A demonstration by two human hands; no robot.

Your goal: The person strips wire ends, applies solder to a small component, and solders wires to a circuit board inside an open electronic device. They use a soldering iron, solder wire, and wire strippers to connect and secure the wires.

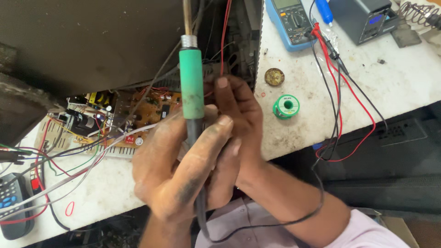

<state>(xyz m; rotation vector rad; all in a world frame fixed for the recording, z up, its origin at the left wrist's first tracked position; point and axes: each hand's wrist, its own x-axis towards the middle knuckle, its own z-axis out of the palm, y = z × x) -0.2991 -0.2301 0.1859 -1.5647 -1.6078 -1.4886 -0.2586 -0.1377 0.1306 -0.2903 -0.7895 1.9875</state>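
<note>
A soldering iron [191, 82] with a green grip stands almost straight up in the middle of the view. Its metal tip end points up and goes out of the picture at the top. Its black cord [257, 225] hangs down and loops to the right, over the person's arm.

The left hand [179, 170] holds the iron just under the green grip. The fingers [216, 138] are wrapped tight around the dark part of the handle. The right hand [239, 119] sits just behind it, touching the left hand. Its fingers are curled together close to the iron and to a thin red wire [225, 36], but I cannot tell if they pinch the wire.

Behind the hands lies an open circuit board [147, 110], brown, with many coloured wires running off to the left. It rests on a white, dirty tabletop [395, 87]. A big dark case [92, 41] rises above it.

To the right lie a green spool of solder [287, 106], a small round tin [274, 76], a blue meter [291, 23] with red and black leads [337, 92], and a grey box [363, 18]. At the far left is a remote control [14, 206].
</note>
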